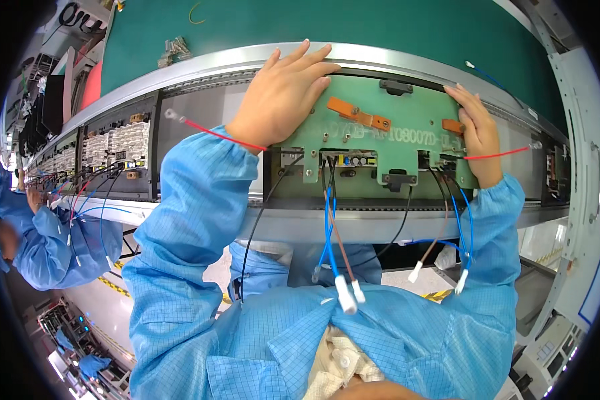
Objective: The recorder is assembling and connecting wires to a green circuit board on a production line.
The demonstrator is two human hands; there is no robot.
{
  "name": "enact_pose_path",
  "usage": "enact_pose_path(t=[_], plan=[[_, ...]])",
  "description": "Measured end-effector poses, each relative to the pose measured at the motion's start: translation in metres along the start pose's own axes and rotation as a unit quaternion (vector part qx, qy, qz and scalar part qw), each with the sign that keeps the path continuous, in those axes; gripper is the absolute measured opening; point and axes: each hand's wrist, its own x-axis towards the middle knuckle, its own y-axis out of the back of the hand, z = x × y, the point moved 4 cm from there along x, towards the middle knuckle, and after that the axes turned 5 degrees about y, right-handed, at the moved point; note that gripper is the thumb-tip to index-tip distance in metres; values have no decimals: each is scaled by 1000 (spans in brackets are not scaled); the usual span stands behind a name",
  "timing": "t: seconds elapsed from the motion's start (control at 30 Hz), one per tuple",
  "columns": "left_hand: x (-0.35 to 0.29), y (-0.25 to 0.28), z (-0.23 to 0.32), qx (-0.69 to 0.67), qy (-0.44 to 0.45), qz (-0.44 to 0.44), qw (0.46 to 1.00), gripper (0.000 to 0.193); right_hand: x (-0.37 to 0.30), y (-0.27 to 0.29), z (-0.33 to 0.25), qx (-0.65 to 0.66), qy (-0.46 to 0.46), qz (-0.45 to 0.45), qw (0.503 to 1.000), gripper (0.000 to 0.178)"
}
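Note:
A green fixture plate [407, 115] lies in the conveyor line in front of me, with orange clamp bars [359, 115] and black handle blocks [399, 179] on it. My left hand [283, 90] rests across its left end, open, fingers spread toward the far metal rail. At the right end my right hand [479, 130] touches the plate's edge, fingers stretched out and apart from the thumb. Through the plate's cutouts shows part of a circuit board [357, 160]. Blue wires [329, 230], brown and black ones hang over the near rail, several with white connectors [345, 295]. Red wires [500, 155] stick out at both sides.
Beyond the far rail [213, 63] spreads a green mat [260, 23] with a small pile of metal parts [173, 52] and a loose blue wire [485, 73]. Farther left, wired boards [113, 148] stand in the line. A co-worker's blue sleeve [60, 247] is there.

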Motion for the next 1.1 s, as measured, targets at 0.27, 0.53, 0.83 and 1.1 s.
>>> enact_pose_path(t=[0.27,0.53,0.83,1.1], plan=[[2,2,2,40,-19,-31,999,37,-10,5,5,-13,23,25,999,34],[0,8,5,66,-4,-134,989,42,-5,5,3,136,15,-45,990,35],[31,-5,7,45,-33,-102,993,47,40,-11,7,95,41,-139,985,30],[36,-4,10,74,-17,-93,993,49,41,-5,0,14,60,-122,991,35]])
